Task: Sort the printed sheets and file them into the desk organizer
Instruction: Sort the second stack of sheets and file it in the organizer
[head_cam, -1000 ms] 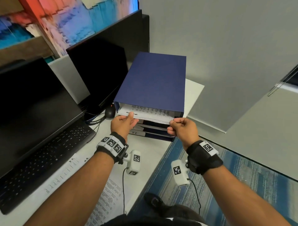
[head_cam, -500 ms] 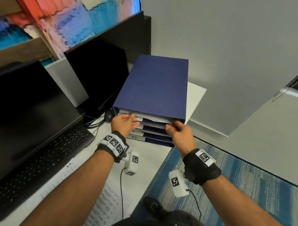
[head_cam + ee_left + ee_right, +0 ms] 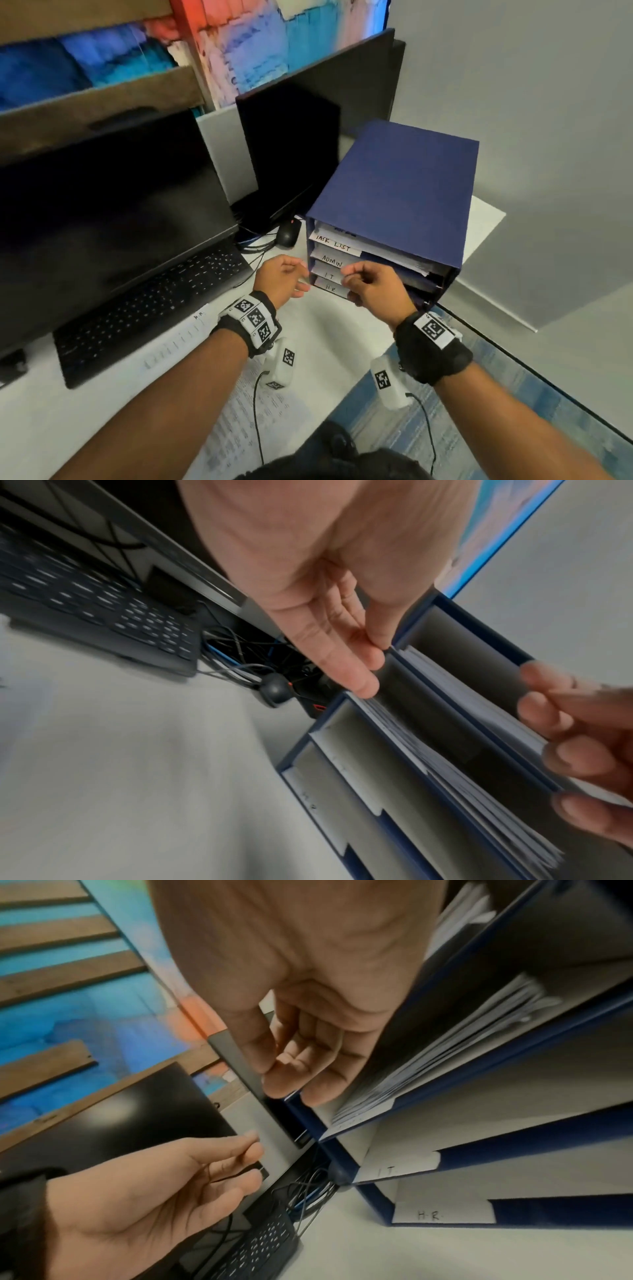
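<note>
A blue desk organizer point(image 3: 400, 192) stands on the white desk point(image 3: 329, 329), its slots labelled TASK LIST, ADMIN, IT and HR. White printed sheets point(image 3: 394, 255) lie in the upper slots, seen edge-on in the right wrist view point(image 3: 445, 1056). My left hand point(image 3: 284, 279) hovers just left of the labels, fingers relaxed and empty. My right hand point(image 3: 370, 286) hangs in front of the lower slots, fingers loosely curled, holding nothing. More printed sheets point(image 3: 253, 428) lie on the desk under my left forearm.
A laptop with a black keyboard point(image 3: 150, 308) sits to the left, and a dark monitor point(image 3: 291, 154) behind. A black mouse point(image 3: 287, 234) and tangled cables lie beside the organizer. The desk edge runs just right of it, over blue carpet point(image 3: 513, 411).
Both hands pushed a printed sheet into the top slot, let it go and drew back toward me. They now hover empty in front of the labels.
</note>
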`<act>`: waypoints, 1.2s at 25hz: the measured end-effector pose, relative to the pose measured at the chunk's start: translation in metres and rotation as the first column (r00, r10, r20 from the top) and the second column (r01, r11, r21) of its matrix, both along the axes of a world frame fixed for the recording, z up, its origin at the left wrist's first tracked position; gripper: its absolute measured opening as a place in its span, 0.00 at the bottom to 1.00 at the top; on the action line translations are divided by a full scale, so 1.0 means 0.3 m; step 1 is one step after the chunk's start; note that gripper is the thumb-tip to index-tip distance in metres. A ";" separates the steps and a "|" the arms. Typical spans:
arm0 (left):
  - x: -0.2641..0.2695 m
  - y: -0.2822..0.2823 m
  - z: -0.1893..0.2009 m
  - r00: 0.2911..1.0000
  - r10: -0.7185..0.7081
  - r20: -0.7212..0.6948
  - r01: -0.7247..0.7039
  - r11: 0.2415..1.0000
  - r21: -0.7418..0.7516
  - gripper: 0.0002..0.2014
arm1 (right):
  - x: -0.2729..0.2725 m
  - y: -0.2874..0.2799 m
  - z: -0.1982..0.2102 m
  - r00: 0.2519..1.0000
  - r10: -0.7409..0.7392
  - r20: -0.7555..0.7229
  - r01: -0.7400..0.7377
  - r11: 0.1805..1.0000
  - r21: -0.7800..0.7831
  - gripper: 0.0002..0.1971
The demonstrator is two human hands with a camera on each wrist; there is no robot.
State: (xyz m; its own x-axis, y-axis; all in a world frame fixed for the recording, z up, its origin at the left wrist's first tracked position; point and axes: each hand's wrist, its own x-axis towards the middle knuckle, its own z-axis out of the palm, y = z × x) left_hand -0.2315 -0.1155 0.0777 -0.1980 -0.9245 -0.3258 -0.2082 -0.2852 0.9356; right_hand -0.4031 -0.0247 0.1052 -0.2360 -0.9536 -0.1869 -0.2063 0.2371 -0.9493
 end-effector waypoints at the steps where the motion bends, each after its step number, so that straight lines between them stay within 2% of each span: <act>1: 0.048 0.003 -0.009 0.999 0.034 -0.016 -0.034 0.999 0.018 0.03 | 0.032 -0.028 0.002 0.999 0.043 -0.028 -0.043 0.999 0.002 0.06; 5: 0.243 0.026 -0.044 0.983 0.185 -0.001 -0.185 0.983 0.014 0.02 | 0.170 -0.131 -0.008 0.972 0.212 -0.098 -0.212 0.977 0.013 0.08; 9: 0.427 0.067 -0.075 0.943 0.317 0.098 -0.319 0.948 0.004 0.03 | 0.299 -0.206 -0.051 0.929 0.340 -0.147 -0.341 0.940 0.018 0.09; 13: 0.655 0.154 -0.161 0.833 0.407 0.374 -0.398 0.911 -0.105 0.04 | 0.414 -0.254 -0.144 0.848 0.487 -0.211 -0.476 0.873 0.102 0.12; 15: 0.749 0.204 -0.209 0.777 0.414 0.475 -0.427 0.900 -0.086 0.06 | 0.463 -0.270 -0.184 0.792 0.553 -0.259 -0.532 0.833 0.152 0.11; 21: 0.883 0.297 -0.291 0.699 0.379 0.607 -0.452 0.891 -0.037 0.14 | 0.576 -0.295 -0.241 0.665 0.638 -0.389 -0.610 0.764 0.210 0.10; 23: 0.892 0.321 -0.304 0.706 0.305 0.639 -0.410 0.912 0.018 0.20 | 0.600 -0.299 -0.278 0.581 0.685 -0.439 -0.638 0.719 0.276 0.12; 26: 0.898 0.341 -0.323 0.741 0.194 0.643 -0.334 0.937 0.102 0.26 | 0.619 -0.296 -0.341 0.399 0.772 -0.494 -0.656 0.617 0.435 0.20; 28: 0.909 0.342 -0.334 0.741 0.207 0.639 -0.344 0.934 0.095 0.28 | 0.630 -0.296 -0.368 0.345 0.808 -0.477 -0.653 0.572 0.496 0.24; 30: 0.921 0.340 -0.340 0.746 0.243 0.620 -0.377 0.921 0.093 0.31 | 0.640 -0.305 -0.384 0.335 0.820 -0.464 -0.657 0.557 0.509 0.26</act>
State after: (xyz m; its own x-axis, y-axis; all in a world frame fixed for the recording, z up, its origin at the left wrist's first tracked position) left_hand 0.0449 -0.0135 -0.0243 0.3796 -0.8012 -0.4626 -0.5610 -0.5969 0.5735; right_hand -0.2111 -0.1161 -0.0101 0.4207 -0.7493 -0.5114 -0.8663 -0.1646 -0.4715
